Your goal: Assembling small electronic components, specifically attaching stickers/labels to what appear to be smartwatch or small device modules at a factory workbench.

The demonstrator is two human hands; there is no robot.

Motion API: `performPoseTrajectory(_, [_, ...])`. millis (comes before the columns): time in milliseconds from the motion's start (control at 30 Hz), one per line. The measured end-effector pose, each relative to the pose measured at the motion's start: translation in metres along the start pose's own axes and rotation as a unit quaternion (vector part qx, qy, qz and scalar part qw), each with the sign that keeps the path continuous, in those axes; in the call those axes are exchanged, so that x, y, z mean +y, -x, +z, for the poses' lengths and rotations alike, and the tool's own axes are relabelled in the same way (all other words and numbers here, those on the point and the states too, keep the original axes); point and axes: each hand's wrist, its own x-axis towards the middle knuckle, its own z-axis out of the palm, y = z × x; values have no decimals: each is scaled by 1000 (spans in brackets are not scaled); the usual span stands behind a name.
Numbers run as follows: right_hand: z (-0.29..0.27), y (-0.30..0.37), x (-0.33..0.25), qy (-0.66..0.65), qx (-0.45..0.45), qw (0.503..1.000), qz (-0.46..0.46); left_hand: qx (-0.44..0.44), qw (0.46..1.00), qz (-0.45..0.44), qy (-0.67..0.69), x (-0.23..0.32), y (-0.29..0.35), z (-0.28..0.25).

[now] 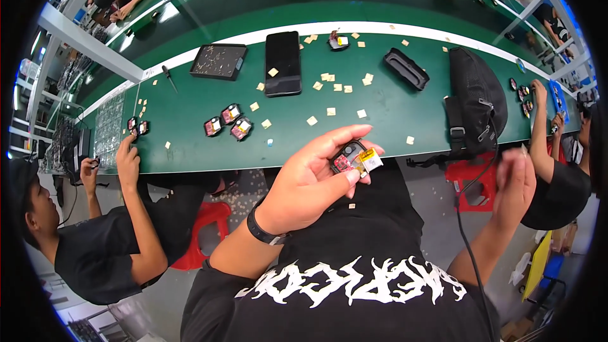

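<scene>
My left hand [310,177] is closed around a small black electronic housing [344,152], its inside facing up. A red circuit board [342,164] shows in it, and a silvery battery with yellow tape [371,161] sticks out at its right side, by my thumb. Off to the right, beyond the table's front edge, my right hand [514,183] is raised with its fingers pressed together. Something small and pale shows at those fingertips, too small to name. Three similar open housings [230,114] lie grouped on the green table [291,145].
Small beige squares [331,111] lie scattered over the table. Beyond them are a black phone [282,57], a shallow tray of small parts [218,61], a screwdriver [169,77] and an empty black case [406,68]. A black bag [475,101] sits right. Co-workers sit on both sides.
</scene>
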Motion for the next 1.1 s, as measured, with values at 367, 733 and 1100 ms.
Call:
performPoseTrajectory(367, [11, 167, 30, 177, -236, 929, 226, 26, 973, 53, -223, -21, -21, -3])
performPoseTrajectory(733, [92, 21, -14, -207, -338, 891, 220, 76, 941, 108, -311, -35, -55, 26])
performPoseTrajectory(1100, [86, -44, 17, -386, -395, 721, 418, 112, 829, 177, -518, -34, -87, 77])
